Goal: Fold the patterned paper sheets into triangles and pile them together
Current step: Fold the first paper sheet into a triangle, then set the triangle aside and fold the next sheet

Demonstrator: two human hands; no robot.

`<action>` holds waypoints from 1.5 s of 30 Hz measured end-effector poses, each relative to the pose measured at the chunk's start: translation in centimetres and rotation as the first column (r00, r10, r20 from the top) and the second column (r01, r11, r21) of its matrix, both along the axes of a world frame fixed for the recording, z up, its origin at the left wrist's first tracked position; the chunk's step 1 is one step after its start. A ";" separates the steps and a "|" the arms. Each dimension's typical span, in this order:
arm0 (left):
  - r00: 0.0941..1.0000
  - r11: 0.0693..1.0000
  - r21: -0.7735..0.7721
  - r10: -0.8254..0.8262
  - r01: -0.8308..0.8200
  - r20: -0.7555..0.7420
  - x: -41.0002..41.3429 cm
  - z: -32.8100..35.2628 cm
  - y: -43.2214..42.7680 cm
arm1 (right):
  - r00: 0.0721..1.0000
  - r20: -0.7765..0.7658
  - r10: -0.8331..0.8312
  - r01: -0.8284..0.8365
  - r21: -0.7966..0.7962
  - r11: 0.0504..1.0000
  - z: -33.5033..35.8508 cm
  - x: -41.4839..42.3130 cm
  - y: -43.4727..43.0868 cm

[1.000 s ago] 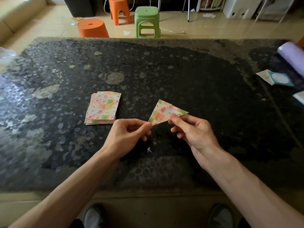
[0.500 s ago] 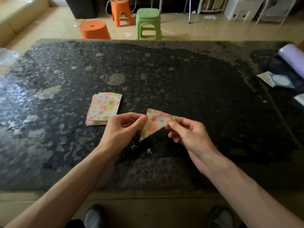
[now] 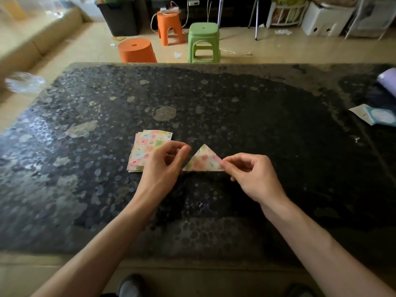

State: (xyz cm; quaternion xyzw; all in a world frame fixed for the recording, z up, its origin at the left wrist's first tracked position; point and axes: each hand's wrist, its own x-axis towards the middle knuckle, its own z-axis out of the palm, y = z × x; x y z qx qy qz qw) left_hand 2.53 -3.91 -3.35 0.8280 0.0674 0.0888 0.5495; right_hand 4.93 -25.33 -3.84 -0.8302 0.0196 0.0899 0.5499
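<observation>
At frame centre the folded triangle is pinched at its right corner by the right hand; the curled left hand is beside it, its grip not discernible.

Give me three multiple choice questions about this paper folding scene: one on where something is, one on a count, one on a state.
1. Where does the stack of patterned sheets lie relative to the folded triangle?
A: to its left. B: to its right. C: on top of it.
2. How many green stools stand beyond the table?
A: three. B: one. C: two.
3. What is the right hand doing?
A: lying flat on the table. B: lifting the stack. C: pinching the triangle's right corner.

Answers:
1 A, the stack sits on the table left of the triangle.
2 B, only one green stool shows on the floor.
3 C, its fingers close on that corner.
</observation>
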 end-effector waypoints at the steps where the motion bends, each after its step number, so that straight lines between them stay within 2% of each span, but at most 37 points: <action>1: 0.999 1.000 0.005 0.025 -0.025 0.023 0.3 0.0 0.5 | 0.999 -0.041 -0.036 0.039 0.057 0.998 -0.1 0.3 0.3; 6: 0.995 0.995 -0.061 0.085 -0.081 0.054 0.3 -0.6 2.2 | 0.991 -0.037 -0.129 0.133 0.122 0.984 -0.4 2.4 1.5; 10: 0.988 0.990 -0.060 0.129 -0.124 0.083 0.4 -0.6 2.9 | 0.988 0.004 -0.156 0.155 0.076 0.985 -0.1 6.0 3.2; 18: 0.992 0.990 -0.089 0.111 -0.106 0.054 0.4 -0.2 4.1 | 0.967 0.184 -0.179 0.205 -0.134 0.970 -1.5 12.1 5.3; 26: 0.990 0.988 -0.081 0.133 -0.129 0.043 0.2 -0.3 4.8 | 0.946 0.304 -0.113 0.243 -0.434 0.867 -2.0 13.6 5.5; 28: 0.990 0.991 0.005 0.134 -0.134 0.041 0.1 -0.5 5.0 | 0.934 0.339 -0.111 0.264 -0.446 0.855 -1.7 13.3 5.6; 30: 0.990 0.969 0.205 0.136 -0.140 0.036 0.0 -1.1 5.4 | 0.924 0.365 -0.110 0.273 -0.432 0.860 -1.4 12.7 5.8; 32: 0.994 0.886 0.451 0.111 -0.107 0.018 -0.1 -1.7 5.9 | 0.919 0.389 -0.070 0.240 -0.410 0.880 -1.3 11.9 6.2; 34: 0.997 0.782 0.621 0.073 -0.055 -0.004 -0.5 -2.2 6.0 | 0.914 0.405 -0.007 0.180 -0.391 0.903 -1.3 10.9 6.7; 36: 0.998 0.739 0.674 0.056 -0.030 -0.017 -0.9 -2.4 5.9 | 0.903 0.428 0.047 0.127 -0.368 0.921 -1.4 9.8 7.3; 41: 0.995 0.734 0.675 0.097 -0.077 0.009 -0.9 -1.9 5.2 | 0.884 0.452 0.117 0.041 -0.324 0.945 -1.7 7.1 7.8; 45: 0.992 0.694 0.709 0.074 -0.127 0.106 -1.1 -1.5 5.0 | 0.893 0.425 0.151 -0.017 -0.303 0.953 -2.0 5.3 7.4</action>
